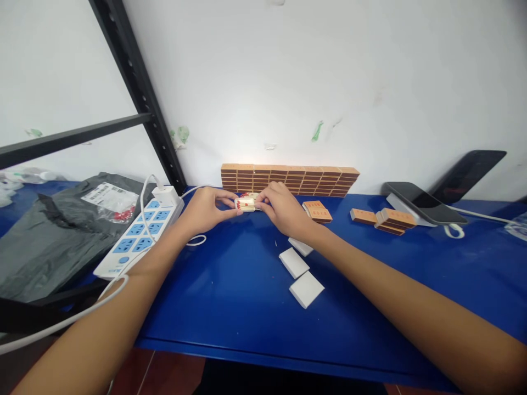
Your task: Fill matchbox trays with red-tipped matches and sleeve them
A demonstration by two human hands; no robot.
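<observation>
A bundle of matches [246, 204] with pale sticks and red heads is between my two hands, in front of the stacked boxes. My left hand [209, 208] pinches its left end between thumb and fingers. At the right end, the fingers of my right hand [281, 206] close on the matches. Whether a small tray lies under the sticks cannot be made out. More red match heads show just behind the bundle. Stacked matchboxes [288, 181] with orange tops and brown sides form a long low wall behind my hands. White box trays [307, 289] lie below my right wrist.
Loose orange matchboxes [317, 212] and another small pile [395, 219] are on the blue table [230, 307]. A phone on a stand [424, 203] is at right. At left are a power strip [140, 230] with a white cable, a grey plastic bag [69, 236] and a black rack post [140, 88].
</observation>
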